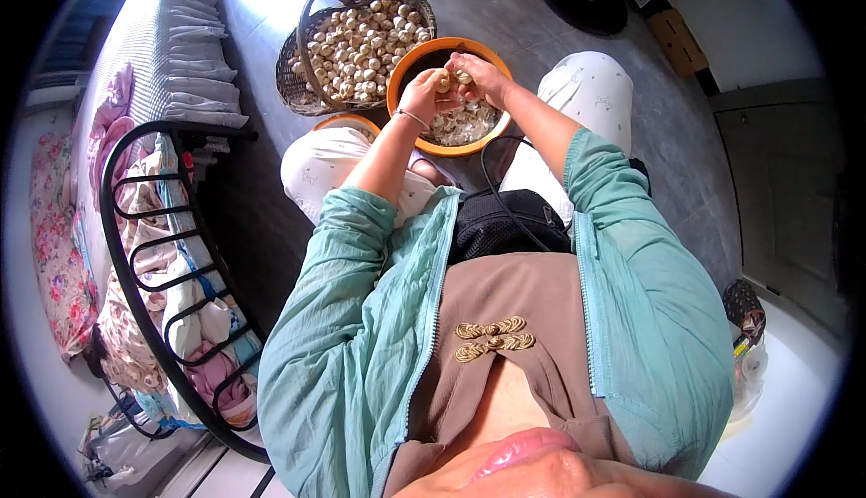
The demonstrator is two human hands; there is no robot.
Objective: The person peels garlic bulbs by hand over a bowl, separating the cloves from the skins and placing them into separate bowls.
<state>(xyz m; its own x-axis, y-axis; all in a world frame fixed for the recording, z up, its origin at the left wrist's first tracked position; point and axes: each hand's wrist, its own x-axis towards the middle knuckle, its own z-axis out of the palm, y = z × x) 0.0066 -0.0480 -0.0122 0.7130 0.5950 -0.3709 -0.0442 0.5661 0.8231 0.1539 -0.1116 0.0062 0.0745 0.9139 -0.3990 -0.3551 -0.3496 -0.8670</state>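
Both my hands are over an orange basin (448, 150) between my knees. My left hand (422, 99), with a bracelet at the wrist, is closed on a garlic bulb (443, 80). Close beside it, my right hand (484, 80) has its fingers curled around another pale piece of garlic (463, 76). Whether that piece is a whole bulb or part of one is hard to see. Papery garlic skins (465, 126) lie in the basin below my hands.
A wicker basket (290, 92) full of garlic bulbs (365, 47) stands left of the basin. A smaller orange bowl (347, 120) is partly hidden by my left knee. A bed with a black metal frame (113, 191) is at the left. A cardboard box (678, 42) stands at upper right.
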